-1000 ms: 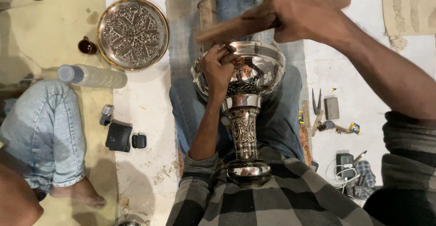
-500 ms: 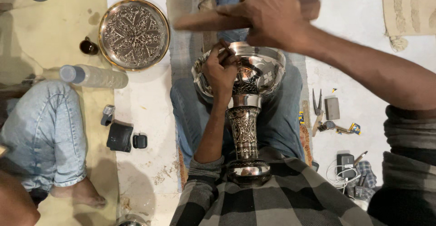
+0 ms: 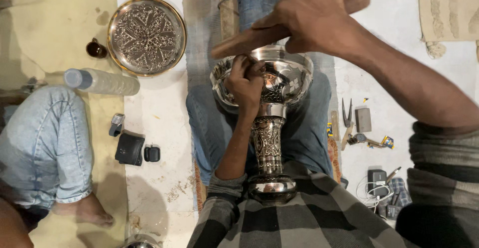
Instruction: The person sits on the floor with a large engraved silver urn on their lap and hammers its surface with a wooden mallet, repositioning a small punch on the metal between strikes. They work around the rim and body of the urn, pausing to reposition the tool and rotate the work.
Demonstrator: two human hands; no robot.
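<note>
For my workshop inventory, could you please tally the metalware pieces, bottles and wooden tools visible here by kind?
Engraved metalware: 2, a goblet-shaped vessel under the left hand and a round tray.
Plastic bottle: 1.
Wooden mallet, in the right hand: 1.
Total: 4.

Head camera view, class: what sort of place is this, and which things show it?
Probably a floor-level metalworking workshop. An engraved metal goblet lies in the seated person's lap, the right hand holds a wooden mallet above it, and a finished engraved metal plate and small hand tools lie nearby.
</note>
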